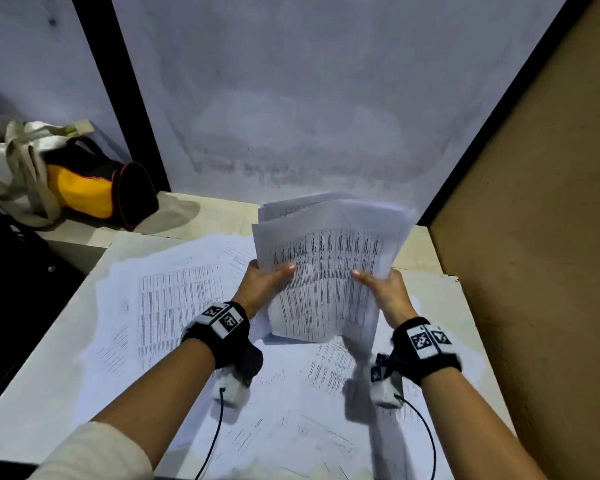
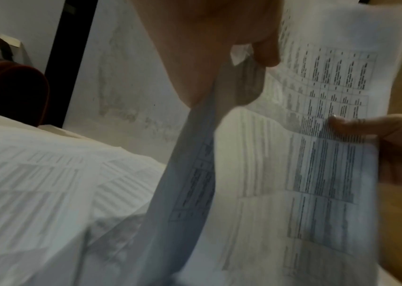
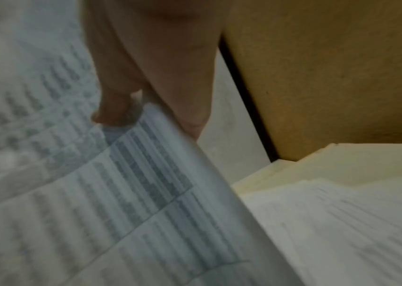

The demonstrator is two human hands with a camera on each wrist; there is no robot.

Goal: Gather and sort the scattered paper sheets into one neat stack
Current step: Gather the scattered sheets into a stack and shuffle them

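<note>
Both hands hold a bundle of printed sheets (image 1: 326, 265) upright above the table, its pages uneven at the top and covered in table print. My left hand (image 1: 267, 282) grips the bundle's left edge, thumb on the front page. My right hand (image 1: 381, 285) grips the right edge the same way. In the left wrist view the left hand (image 2: 219, 48) pinches the bundle (image 2: 317, 154), and the right thumb (image 2: 356, 125) lies on its front. In the right wrist view the right hand (image 3: 146, 77) holds the sheet edge (image 3: 146, 183). More loose sheets (image 1: 174, 299) lie scattered flat over the table.
A pale table (image 1: 42, 386) carries the scattered paper. A white wall panel (image 1: 291, 98) stands behind and a brown board (image 1: 534, 202) closes the right side. A yellow and black bag (image 1: 94, 188) with a cloth tote (image 1: 11, 161) sits at the back left.
</note>
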